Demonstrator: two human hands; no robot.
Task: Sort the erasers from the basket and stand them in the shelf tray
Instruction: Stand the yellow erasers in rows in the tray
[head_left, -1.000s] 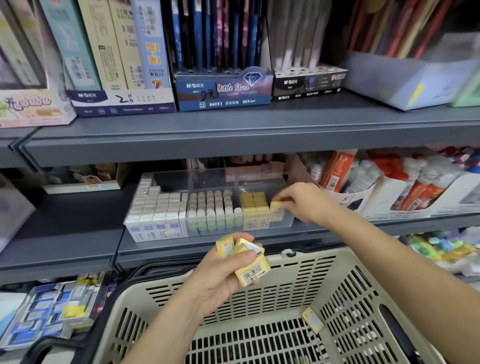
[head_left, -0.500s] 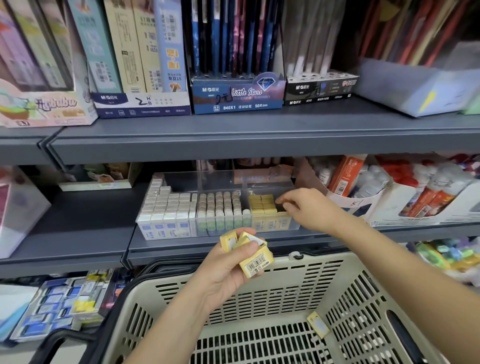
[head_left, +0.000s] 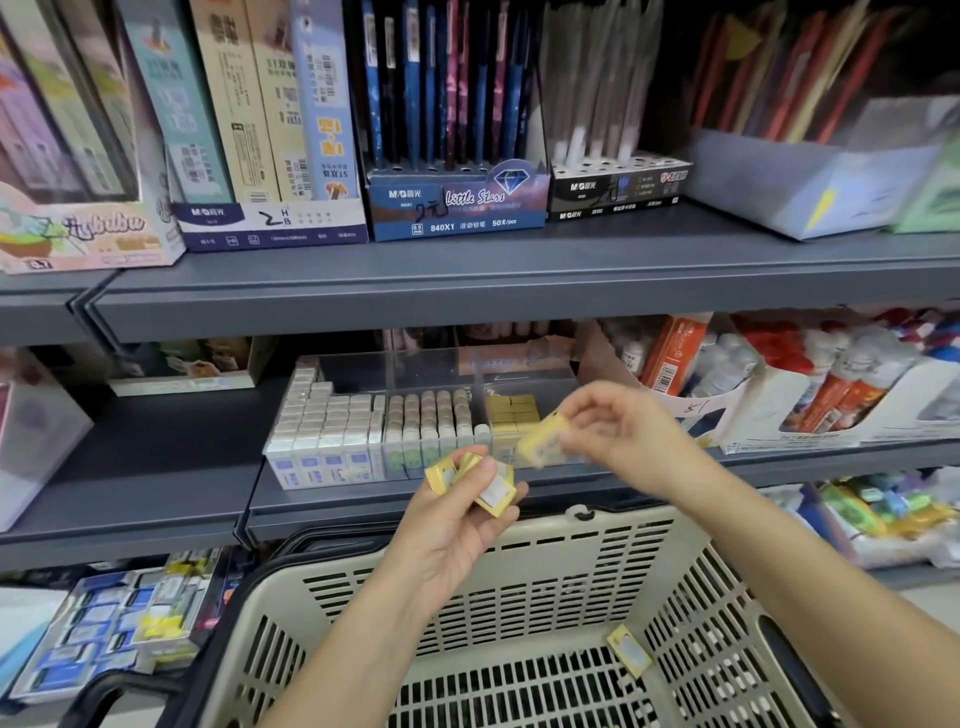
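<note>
A clear shelf tray on the middle shelf holds rows of standing white, green-labelled and yellow erasers. My left hand is above the beige basket, closed on a few yellow erasers. My right hand is in front of the tray's right end, pinching one yellow eraser between fingertips, blurred by motion. One more yellow eraser lies on the basket floor at the right.
The grey shelf above carries boxes of pencils and pens. Glue bottles in white boxes stand right of the tray. A lower shelf at the left holds blue and yellow packs. The basket's black handle is at the lower left.
My right hand has drawn back from the tray's yellow compartment toward my left hand and now holds a yellow eraser. The left hand's bundle looks smaller.
</note>
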